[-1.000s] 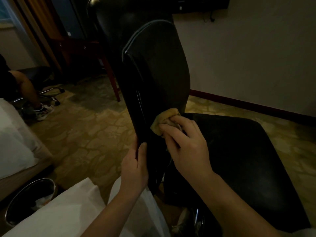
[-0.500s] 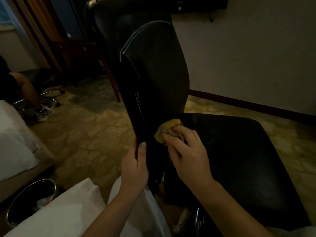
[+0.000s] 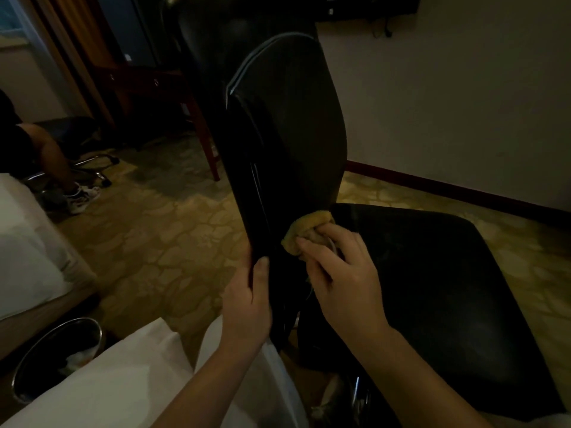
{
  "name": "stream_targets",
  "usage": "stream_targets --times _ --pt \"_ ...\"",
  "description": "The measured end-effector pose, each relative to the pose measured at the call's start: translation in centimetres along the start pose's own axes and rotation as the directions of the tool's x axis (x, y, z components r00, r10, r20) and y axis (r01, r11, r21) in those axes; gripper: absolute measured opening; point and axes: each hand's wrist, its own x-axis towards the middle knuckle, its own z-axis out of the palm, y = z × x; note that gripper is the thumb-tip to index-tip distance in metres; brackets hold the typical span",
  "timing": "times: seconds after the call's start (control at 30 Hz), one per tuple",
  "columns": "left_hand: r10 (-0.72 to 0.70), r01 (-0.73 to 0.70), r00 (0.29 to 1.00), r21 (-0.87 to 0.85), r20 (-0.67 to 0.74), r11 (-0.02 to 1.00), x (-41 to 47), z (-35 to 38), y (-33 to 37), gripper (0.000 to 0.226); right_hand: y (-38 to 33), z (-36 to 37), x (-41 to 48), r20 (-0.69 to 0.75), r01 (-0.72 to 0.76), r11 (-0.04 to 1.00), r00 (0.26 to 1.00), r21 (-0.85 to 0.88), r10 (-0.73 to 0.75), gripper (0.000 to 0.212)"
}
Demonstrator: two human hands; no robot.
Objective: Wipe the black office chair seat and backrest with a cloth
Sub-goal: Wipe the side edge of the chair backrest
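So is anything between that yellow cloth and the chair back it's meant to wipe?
Nothing visible. The right hand holds the cloth directly against the lower backrest, just above the seat. The left hand grips the backrest's edge beside it, clear of the cloth.

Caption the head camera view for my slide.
Right hand presses yellow cloth against black backrest while left hand grips its edge.

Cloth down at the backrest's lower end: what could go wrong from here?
1. The cloth is bunched small under the right hand, low on the backrest beside the seat; it may slip between them or wipe little.
2. Only the left hand gripping the backrest's edge steadies it; pressing harder could turn the chair.
3. The dim light could hide missed patches.
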Motion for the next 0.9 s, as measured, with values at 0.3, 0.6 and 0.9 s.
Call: stream_targets --times 0.3,0.6,0.9 --pt "0.006 -0.005 1.0 0.03 -0.01 1.0 0.2 0.1 -0.6 0.03 0.0 -0.2 -0.8 0.031 -0.038 0.999 0.999 -0.014 0.039 0.026" --pt "0.025 -0.025 1.0 0.015 0.01 1.0 0.3 -0.1 -0.9 0.042 -0.5 -0.1 0.4 -0.018 -0.013 1.0 1.0 0.011 0.013 0.026" --pt "0.029 -0.028 0.999 0.015 -0.021 0.999 0.2 0.2 -1.5 0.039 0.7 0.3 -2.4 0.039 -0.042 0.999 0.998 -0.02 0.043 0.024"
